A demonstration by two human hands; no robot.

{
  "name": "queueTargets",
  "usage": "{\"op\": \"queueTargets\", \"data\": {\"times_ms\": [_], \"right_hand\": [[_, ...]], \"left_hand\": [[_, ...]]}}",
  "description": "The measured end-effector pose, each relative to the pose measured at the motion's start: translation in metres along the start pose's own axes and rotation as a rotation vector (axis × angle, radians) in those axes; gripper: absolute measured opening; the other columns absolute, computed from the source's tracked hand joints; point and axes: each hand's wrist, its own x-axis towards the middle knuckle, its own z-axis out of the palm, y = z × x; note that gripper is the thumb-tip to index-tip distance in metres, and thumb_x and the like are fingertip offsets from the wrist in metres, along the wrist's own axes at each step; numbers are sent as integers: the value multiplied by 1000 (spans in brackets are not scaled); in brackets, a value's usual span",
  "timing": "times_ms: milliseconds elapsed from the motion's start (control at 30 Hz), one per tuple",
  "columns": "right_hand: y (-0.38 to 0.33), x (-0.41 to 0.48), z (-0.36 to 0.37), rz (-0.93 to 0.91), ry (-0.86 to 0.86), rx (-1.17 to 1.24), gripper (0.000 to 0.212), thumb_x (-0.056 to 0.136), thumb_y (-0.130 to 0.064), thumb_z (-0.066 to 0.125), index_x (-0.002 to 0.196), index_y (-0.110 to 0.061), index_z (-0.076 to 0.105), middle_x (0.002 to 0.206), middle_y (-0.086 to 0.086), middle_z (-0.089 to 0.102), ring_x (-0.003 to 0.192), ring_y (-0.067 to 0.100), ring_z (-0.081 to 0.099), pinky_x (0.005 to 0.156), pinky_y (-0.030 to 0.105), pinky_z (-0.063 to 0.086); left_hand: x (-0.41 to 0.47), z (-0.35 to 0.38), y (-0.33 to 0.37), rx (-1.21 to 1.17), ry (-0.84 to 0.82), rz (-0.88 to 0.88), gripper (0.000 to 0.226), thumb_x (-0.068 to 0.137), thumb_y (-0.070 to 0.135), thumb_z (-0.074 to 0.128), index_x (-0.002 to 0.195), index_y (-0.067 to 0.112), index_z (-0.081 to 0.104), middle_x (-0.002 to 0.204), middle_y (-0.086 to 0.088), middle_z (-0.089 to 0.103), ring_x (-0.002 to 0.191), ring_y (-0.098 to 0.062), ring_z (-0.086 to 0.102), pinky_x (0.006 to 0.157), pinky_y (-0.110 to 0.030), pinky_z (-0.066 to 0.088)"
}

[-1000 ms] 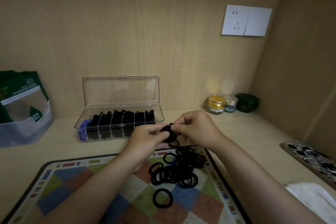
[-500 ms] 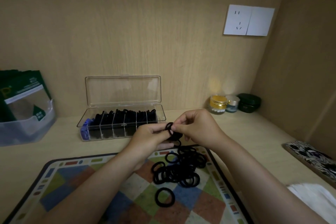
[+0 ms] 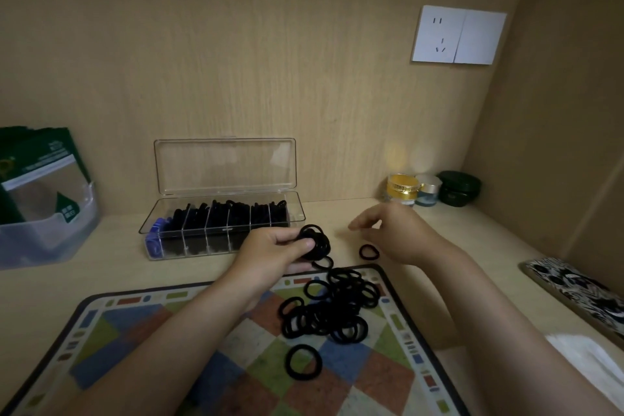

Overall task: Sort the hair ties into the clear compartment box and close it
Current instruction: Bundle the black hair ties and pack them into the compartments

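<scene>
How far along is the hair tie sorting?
Roughly midway. Done: most compartments of the clear box already hold black ties. In hand: the left hand grips a bunch of ties; the right hand is open near one loose tie on the desk. Left: the pile on the mat, and the lid stands open.

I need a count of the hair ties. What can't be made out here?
Head view only:
- Bunch of hair ties in the left hand: fingers cover part, loops overlap.
- Pile of hair ties on the mat: loops overlap.
- Compartment box: black ties merge in dim light; left hand covers part of its front.
</scene>
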Motion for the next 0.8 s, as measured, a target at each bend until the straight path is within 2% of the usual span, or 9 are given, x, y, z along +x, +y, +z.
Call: {"op": "queueTargets", "data": {"times_ms": [100, 200, 300, 367, 433, 533, 600, 733, 800], "right_hand": [[15, 5, 5, 91, -130, -128, 29, 90, -13, 66, 109, -34, 74, 116, -13, 69, 104, 6, 62, 96, 27, 50], [15, 7, 8, 131, -113, -57, 17, 84, -17, 74, 96, -29, 78, 101, -15, 70, 97, 6, 63, 92, 25, 49], [8, 3, 7, 93, -68, -30, 8, 87, -18, 72, 84, -25, 76, 91, -13, 71, 89, 4, 63, 82, 23, 48], [-2, -3, 5, 20, -2, 96, 7, 90, -20, 70, 86, -23, 74, 87, -12, 70, 76, -3, 62, 73, 18, 46], [-19, -10, -1, -42, 50, 360, 5, 91, -20, 70, 88, -18, 74, 78, -9, 70, 59, -2, 59, 62, 15, 47], [-42, -19, -3, -83, -30, 614, 3, 88, -15, 73, 88, -13, 76, 62, -9, 66, 52, 4, 53, 49, 12, 42], [-49, -20, 6, -118, -66, 598, 1, 86, -13, 76, 85, -14, 77, 60, -10, 66, 51, 2, 53, 50, 14, 43], [-42, -12, 26, -150, 85, 368, 5, 82, -20, 79, 79, -23, 77, 70, -10, 70, 58, -5, 57, 59, 12, 43], [-38, -10, 30, -155, 123, 357, 6, 81, -19, 78, 78, -24, 77, 73, -9, 71, 59, -6, 57, 60, 10, 42]], "left_hand": [[1, -1, -1, -1, 7, -15, 32, 90, 4, 67, 122, 1, 67, 112, -12, 74, 93, -22, 75, 81, -32, 62], [0, -2, 0, -2, 5, -19, 30, 91, 3, 67, 121, 0, 68, 110, -12, 74, 94, -23, 75, 81, -33, 62], [-1, -1, 1, -9, 15, -23, 25, 91, 2, 66, 116, 3, 69, 106, -11, 75, 92, -24, 75, 75, -28, 62], [-1, -1, 1, -7, 33, -21, 23, 91, 2, 66, 113, 5, 70, 103, -9, 76, 89, -23, 76, 71, -25, 62], [-1, 0, 1, -3, 44, -17, 21, 91, 2, 66, 111, 7, 71, 100, -7, 76, 88, -21, 76, 69, -22, 61], [0, 1, 1, 21, 29, -6, 22, 91, 3, 66, 113, 7, 71, 103, -8, 76, 91, -20, 75, 71, -23, 61], [0, 0, 1, 22, -3, 1, 25, 91, 6, 67, 116, 7, 71, 107, -10, 75, 96, -21, 74, 77, -27, 62], [0, -4, 2, -29, -84, -15, 27, 92, 9, 65, 118, 5, 70, 116, -10, 73, 105, -24, 72, 92, -40, 58], [0, -5, 3, -96, -120, -38, 28, 95, 14, 61, 119, 2, 68, 118, -14, 72, 107, -26, 71, 97, -45, 55]]}}
